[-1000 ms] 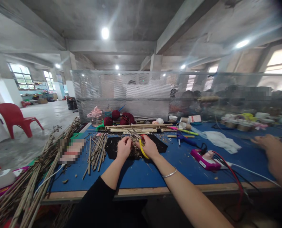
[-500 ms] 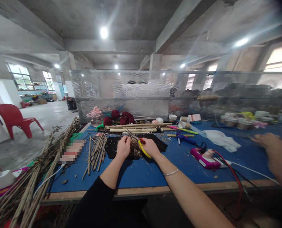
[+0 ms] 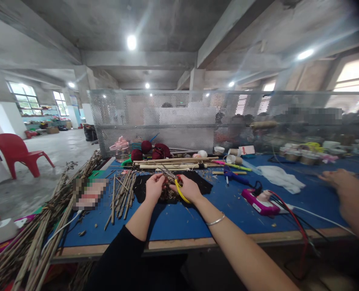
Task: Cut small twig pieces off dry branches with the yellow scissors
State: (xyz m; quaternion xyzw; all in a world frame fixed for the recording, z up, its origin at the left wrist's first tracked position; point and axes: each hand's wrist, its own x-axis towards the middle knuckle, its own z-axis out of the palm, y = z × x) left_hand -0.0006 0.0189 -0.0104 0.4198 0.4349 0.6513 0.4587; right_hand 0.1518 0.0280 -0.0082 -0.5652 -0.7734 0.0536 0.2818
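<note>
My right hand (image 3: 190, 189) is closed around a pair of scissors (image 3: 181, 193) with yellow handles, and their blades point up and left. Just left of it, my left hand (image 3: 154, 188) is closed in a pinch; what its fingertips hold is too small and partly hidden. Beneath both hands lies a black cloth (image 3: 202, 182) with a heap of brown dried plant bits (image 3: 169, 197). A row of cut dry stems (image 3: 125, 192) lies on the blue table (image 3: 221, 216), left of the cloth.
Long dried branches (image 3: 43, 226) lean along the table's left side, beside a blurred phone-like object (image 3: 91, 193). Pale sticks (image 3: 173, 165) and dark red yarn balls (image 3: 161, 151) lie behind the cloth. A purple power strip (image 3: 259, 203) and another person's hand (image 3: 338, 180) are at right.
My left hand has shifted slightly left. The fingers of my right hand have moved on the scissors' handles, and more of the plant heap between the hands shows differently.
</note>
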